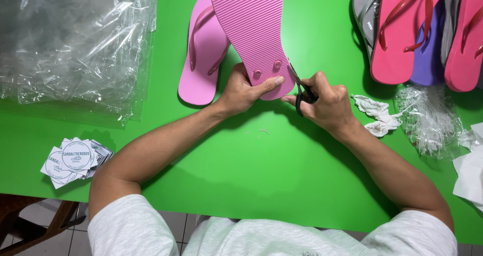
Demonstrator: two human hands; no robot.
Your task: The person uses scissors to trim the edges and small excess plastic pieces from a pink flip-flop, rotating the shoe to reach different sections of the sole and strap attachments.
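A pink flip-flop (251, 29) lies sole-up on the green table (282, 175), its ribbed underside and strap plugs showing. My left hand (244, 90) grips its heel end, thumb pressed on the sole near the plugs. My right hand (324, 102) holds small black-handled scissors (301, 87), blades touching the sole's right edge near the heel. A second pink flip-flop (204, 55) lies strap-up just left, partly under the first.
A stack of clear plastic bags (75, 45) fills the far left. Square white paper labels (75, 160) sit near the front left edge. Pink, purple and grey flip-flops (417, 29) are piled at the far right, with crumpled paper (377, 115) and plastic wrap (427, 120) below them.
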